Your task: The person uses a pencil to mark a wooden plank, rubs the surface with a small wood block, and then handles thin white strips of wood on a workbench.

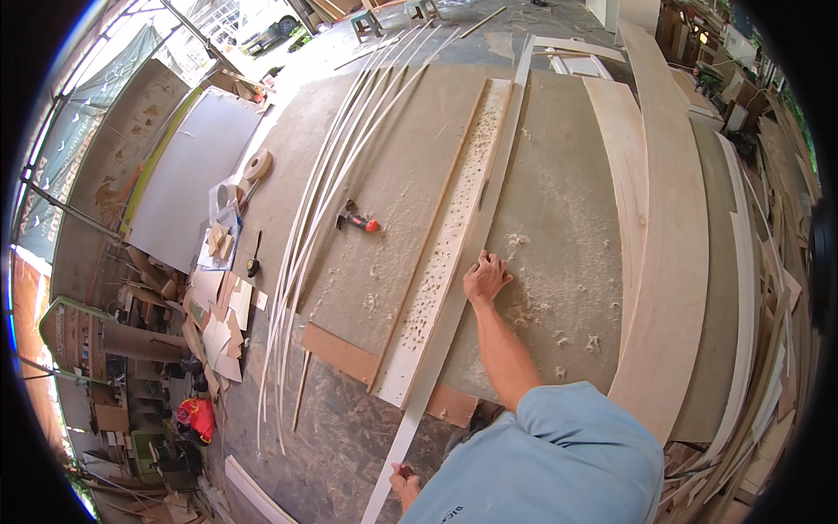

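Note:
A long white strip [441, 336] lies along the right side of a narrow white panel with many dark specks [445, 262]. Down at the panel's near end, my left hand [404, 483] is closed on the strip's edge, partly hidden by my blue sleeve. Farther up, my right hand [487, 278] has its fingers bent and pressed together at the strip's right edge. A thin brown strip [436, 240] borders the panel's left side. Both lie over a large brownish board [550, 192] scattered with pale shavings.
Left of the panel lies a red-and-black hand tool [356, 218]. Several thin white strips [327, 183] stretch lengthwise beyond it, near a tape roll [257, 164] and a black-handled tool [253, 265]. Long curved plywood pieces [672, 210] lie at right. Wood offcuts [223, 327] pile up at left.

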`<state>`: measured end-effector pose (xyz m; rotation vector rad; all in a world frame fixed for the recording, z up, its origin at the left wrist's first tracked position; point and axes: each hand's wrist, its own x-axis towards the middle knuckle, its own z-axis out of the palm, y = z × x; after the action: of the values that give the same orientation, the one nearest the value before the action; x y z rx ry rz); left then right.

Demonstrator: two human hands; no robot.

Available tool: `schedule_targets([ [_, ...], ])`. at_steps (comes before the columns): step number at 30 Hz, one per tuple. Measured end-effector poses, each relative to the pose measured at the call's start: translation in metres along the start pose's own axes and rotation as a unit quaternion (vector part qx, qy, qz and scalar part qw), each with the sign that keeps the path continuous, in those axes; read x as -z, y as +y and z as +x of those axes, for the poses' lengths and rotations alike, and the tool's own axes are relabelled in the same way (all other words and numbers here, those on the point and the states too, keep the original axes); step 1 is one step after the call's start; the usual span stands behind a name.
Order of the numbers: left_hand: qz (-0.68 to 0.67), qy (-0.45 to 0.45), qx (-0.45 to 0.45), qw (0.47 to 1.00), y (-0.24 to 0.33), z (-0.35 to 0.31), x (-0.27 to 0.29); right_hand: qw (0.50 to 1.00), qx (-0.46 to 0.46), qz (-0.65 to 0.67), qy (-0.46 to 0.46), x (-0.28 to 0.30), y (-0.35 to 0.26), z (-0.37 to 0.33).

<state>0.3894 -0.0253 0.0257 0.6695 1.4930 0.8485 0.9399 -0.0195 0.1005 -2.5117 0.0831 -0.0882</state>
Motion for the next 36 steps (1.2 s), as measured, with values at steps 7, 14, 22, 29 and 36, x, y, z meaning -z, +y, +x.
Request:
schedule_targets([
  [7,-0.111,0.006,0.075,0.991,0.018,-0.008,-0.055,1.000,-0.001,0.004,0.023,-0.021,0.016,0.040],
  [14,-0.172,0.065,0.111,0.977,0.025,-0.013,-0.066,0.999,0.021,-0.002,0.042,-0.012,0.010,0.003],
  [22,-0.120,0.045,0.098,0.987,0.021,-0.005,-0.064,0.999,-0.017,0.012,-0.024,-0.003,0.007,-0.050],
  [29,-0.164,0.056,0.188,0.967,0.029,-0.009,-0.115,1.000,-0.010,0.019,0.004,-0.016,0.011,-0.005],
  [36,-0.129,0.039,0.193,0.972,0.037,-0.027,-0.157,1.000,-0.006,0.018,0.009,-0.011,0.008,0.023],
])
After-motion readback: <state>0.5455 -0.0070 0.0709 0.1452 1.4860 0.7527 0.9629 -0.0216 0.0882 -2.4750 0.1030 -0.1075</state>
